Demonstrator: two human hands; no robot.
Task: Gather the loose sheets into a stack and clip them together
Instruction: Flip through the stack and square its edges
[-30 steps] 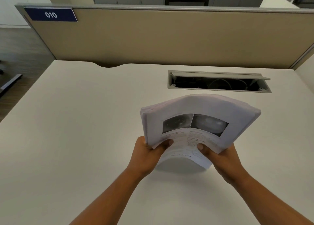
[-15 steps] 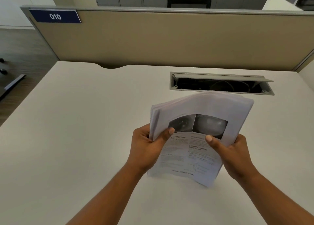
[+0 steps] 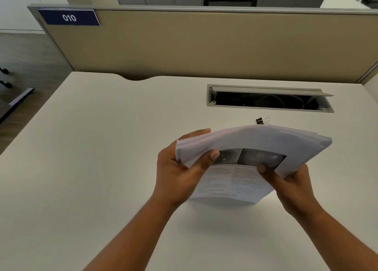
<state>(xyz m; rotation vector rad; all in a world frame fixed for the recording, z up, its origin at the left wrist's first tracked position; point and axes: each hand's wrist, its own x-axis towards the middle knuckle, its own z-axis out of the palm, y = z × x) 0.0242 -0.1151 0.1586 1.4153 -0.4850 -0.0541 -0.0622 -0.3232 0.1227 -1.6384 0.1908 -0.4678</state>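
A thick stack of white printed sheets (image 3: 263, 139) is held above the desk, its top bending away from me. The front page shows two dark photos and text. My left hand (image 3: 180, 172) grips the stack's left edge, thumb on the front. My right hand (image 3: 290, 184) holds the lower right side, thumb on the page. The stack's bottom edge rests on or just above the desk. A small black binder clip (image 3: 260, 120) lies on the desk just beyond the stack, partly hidden by it.
The white desk (image 3: 102, 148) has an open grey cable tray (image 3: 270, 98) at the back right. A beige partition (image 3: 204, 45) with a blue "010" label (image 3: 69, 17) closes the far edge. Floor drops off at the left.
The stack's top has bent further away and lower, so the binder clip behind it shows. My left hand has shifted up along the left edge.
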